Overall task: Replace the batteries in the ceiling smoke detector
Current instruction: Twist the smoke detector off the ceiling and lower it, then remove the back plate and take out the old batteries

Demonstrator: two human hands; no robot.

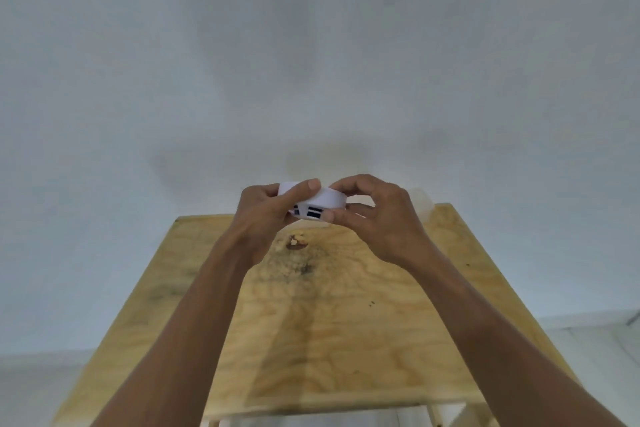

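Two bare forearms rise from the near bottom edge and meet at mid-frame. Below and behind them is a plywood panel (pixel 346 322), pale with dark grain stains and a small chipped knot near its far end; its near edge sits over a wooden frame, only partly seen.

Left hand (pixel 268 210): fingers curled, partly closed, gripping the left side of the detector (pixel 320 202). Thumb lies across the top rim, tip pointing right; remaining fingers wrap underneath and are mostly hidden.

Right hand (pixel 375 215): also partly closed, gripping the right side of the detector. Upper fingers bend over the top edge, thumb presses against the lower front just right of the dark vent slots. Index and middle fingers are curled, not flat.

Detector: white round disc, tilted, with its flat band facing the camera and dark slots on the lower part. Held between both hands in the air, above the far end of the panel, not touching it. Cannot tell whether it is one piece or being split into two; the seam is blurred.

Farther right, just beyond the right hand, a pale translucent box-like item (pixel 423 202) sits at the panel's far right corner, blurry.

Beyond all is a plain white surface (pixel 311 45) with soft shadows.
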